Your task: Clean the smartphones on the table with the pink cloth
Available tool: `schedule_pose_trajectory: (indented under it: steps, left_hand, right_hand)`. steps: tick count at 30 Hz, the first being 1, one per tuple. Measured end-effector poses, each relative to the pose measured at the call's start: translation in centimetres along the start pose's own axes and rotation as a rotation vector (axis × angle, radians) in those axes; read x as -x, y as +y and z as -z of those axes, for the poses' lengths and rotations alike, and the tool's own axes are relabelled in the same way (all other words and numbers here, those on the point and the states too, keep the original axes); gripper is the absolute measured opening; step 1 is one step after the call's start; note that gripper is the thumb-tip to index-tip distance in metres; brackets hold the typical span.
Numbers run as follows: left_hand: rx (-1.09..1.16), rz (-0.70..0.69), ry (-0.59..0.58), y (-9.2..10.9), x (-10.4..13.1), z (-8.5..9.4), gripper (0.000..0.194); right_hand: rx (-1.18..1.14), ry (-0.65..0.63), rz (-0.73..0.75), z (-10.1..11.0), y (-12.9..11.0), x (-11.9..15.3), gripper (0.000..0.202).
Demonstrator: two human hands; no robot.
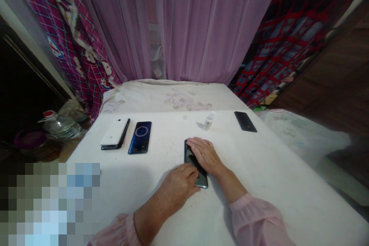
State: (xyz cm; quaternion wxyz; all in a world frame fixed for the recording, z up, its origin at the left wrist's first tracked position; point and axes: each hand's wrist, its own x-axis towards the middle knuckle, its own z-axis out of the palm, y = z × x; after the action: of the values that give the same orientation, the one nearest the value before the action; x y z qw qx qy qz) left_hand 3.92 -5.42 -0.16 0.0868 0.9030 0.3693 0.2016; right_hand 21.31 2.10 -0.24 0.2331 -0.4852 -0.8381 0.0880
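While the dark phone (189,158) lies on the white-covered table (268,184), the right hand (205,155) rests opened across its far end; the left hand (179,183) bends over its near end, grip indeterminable.

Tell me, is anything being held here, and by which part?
One phone lies under both hands: left hand at its near end, right hand on its far end. Whether either grips it cannot be told.
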Motion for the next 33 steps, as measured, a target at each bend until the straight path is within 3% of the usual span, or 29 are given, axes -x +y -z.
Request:
schedule_pose_trajectory:
  steps: [4,10,13,19,21,23,27,33]
  left_hand:
    - [-0.023,-0.015,-0.005,-0.1,0.0,0.0,0.033]
    - [-0.112,-0.006,0.063,-1.4,0.0,0.3,0.032]
    - [-0.106,0.009,0.046,-2.2,0.0,0.8,0.035]
    - [0.003,0.151,-0.071,-1.9,0.3,0.9,0.093]
    - [-0.005,0.250,-0.061,-1.3,0.4,0.7,0.095]
    - [0.002,0.313,-0.010,-0.7,0.4,0.6,0.080]
    - [0.058,0.314,0.040,-0.5,-0.1,1.0,0.062]
    - [0.087,0.275,0.094,-1.2,0.0,0.9,0.071]
  right_hand:
    - [-0.007,0.083,-0.017,0.0,0.2,-0.1,0.035]
    - [0.050,0.292,-0.197,-0.1,2.4,0.8,0.034]
    - [0.036,0.310,-0.235,0.1,3.5,1.8,0.033]
    - [0.031,0.292,-0.246,0.6,3.1,3.8,0.029]
    - [-0.001,0.269,-0.273,0.9,2.8,4.5,0.029]
    - [-0.064,0.229,-0.280,1.5,2.6,5.2,0.029]
    - [-0.137,0.158,-0.258,3.0,2.3,5.9,0.027]
    - [-0.053,-0.115,-0.082,4.8,0.9,5.0,0.066]
